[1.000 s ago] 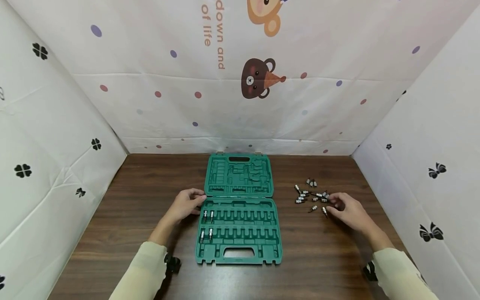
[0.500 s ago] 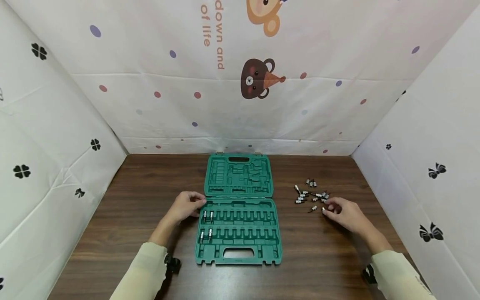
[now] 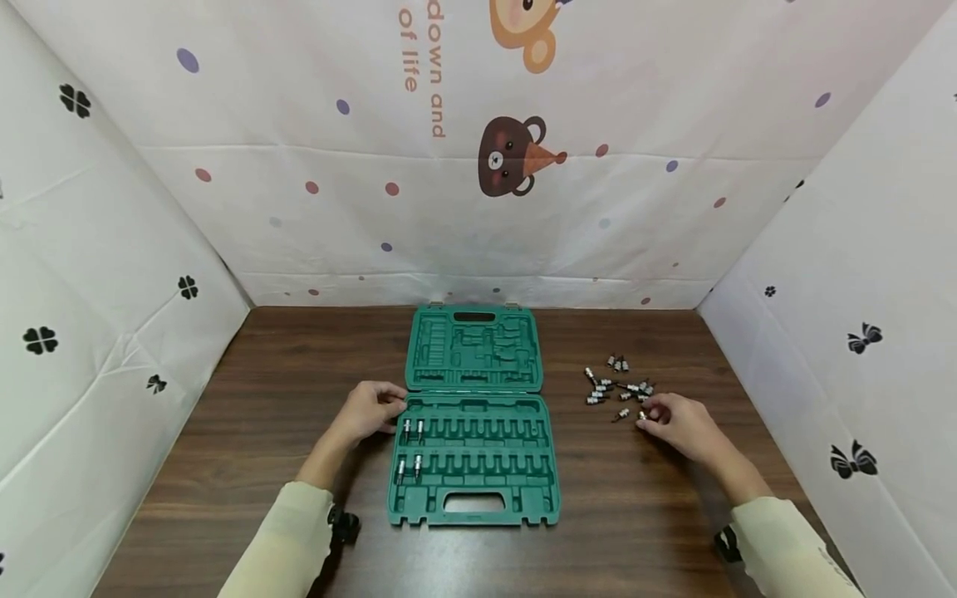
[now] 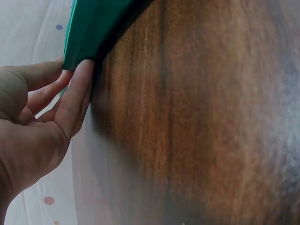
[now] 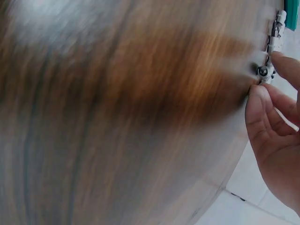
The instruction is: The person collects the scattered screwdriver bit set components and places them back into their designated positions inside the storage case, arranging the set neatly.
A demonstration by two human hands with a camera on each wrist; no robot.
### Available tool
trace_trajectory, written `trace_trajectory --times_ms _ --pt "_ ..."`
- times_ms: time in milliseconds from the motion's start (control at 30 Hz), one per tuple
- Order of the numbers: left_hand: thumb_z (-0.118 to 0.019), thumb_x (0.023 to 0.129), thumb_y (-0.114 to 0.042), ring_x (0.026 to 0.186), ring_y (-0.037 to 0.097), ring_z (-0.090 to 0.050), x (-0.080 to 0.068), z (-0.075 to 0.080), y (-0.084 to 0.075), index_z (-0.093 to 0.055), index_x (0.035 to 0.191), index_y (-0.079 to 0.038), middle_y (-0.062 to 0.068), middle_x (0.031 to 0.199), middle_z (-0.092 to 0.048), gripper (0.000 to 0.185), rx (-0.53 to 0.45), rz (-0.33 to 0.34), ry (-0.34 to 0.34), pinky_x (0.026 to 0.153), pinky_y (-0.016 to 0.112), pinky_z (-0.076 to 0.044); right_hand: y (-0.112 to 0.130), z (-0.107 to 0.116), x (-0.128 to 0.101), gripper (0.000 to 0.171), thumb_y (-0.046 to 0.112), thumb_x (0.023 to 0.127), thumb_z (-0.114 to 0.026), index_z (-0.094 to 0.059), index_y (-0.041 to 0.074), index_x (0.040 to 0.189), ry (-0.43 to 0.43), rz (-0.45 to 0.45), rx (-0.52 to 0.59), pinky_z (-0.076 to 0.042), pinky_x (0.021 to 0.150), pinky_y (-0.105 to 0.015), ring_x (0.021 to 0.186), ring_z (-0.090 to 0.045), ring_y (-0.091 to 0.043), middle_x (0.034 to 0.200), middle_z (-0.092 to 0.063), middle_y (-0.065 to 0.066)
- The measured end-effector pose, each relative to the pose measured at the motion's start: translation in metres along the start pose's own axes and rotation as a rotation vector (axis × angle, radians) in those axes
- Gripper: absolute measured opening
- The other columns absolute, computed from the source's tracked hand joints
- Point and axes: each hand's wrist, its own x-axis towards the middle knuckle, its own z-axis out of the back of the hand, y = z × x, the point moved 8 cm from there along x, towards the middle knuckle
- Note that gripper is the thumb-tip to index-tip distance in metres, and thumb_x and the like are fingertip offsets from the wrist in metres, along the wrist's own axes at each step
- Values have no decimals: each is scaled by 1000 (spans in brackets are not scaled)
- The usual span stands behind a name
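Observation:
An open green tool case (image 3: pixel 474 500) lies in the middle of the wooden table, its lid (image 3: pixel 474 349) flat behind it. A few metal bits (image 3: pixel 413 429) sit in its left slots. My left hand (image 3: pixel 395 412) rests against the case's left edge near the hinge. In the left wrist view its fingers (image 4: pixel 75 93) touch the case corner (image 4: pixel 89 28). My right hand (image 3: pixel 649 418) is at the near edge of a scatter of loose bits (image 3: pixel 607 387). In the right wrist view it (image 5: pixel 268 77) pinches one small bit (image 5: pixel 262 71) between thumb and forefinger.
Patterned white cloth walls close the table (image 3: pixel 247 415) in at the back and on both sides. Bare wood lies left of the case and in front of it. Most slots of the case stand unfilled.
My right hand has drawn slightly left and closed its fingertips on a bit at the near edge of the pile. The left hand and the case stay put.

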Motion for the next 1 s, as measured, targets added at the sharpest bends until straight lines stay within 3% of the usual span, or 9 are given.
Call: trace_trajectory --times_ms 400,633,1000 --pt "-63 102 -3 90 21 -67 0 0 4 -69 124 2 17 111 -65 24 -31 12 -14 72 38 -65 12 -3 3 23 14 91 -79 -70 -3 104 -6 3 -28 -58 72 -44 80 -68 -22 86 -72 -6" --pt "-63 102 -4 91 20 -67 0 1 5 -69 125 1 17 112 -65 24 -33 15 -13 73 37 -65 18 -3 3 13 7 91 -77 -69 -1 97 -13 21 -53 -59 70 -44 79 -70 -24 85 -73 -8" --pt "-63 103 -4 91 19 -68 2 0 5 -69 126 1 17 113 -65 24 -28 20 -7 73 37 -65 15 -2 0 7 8 93 -74 -68 5 94 -10 -5 1 -56 68 -42 78 -67 -19 84 -71 -3"
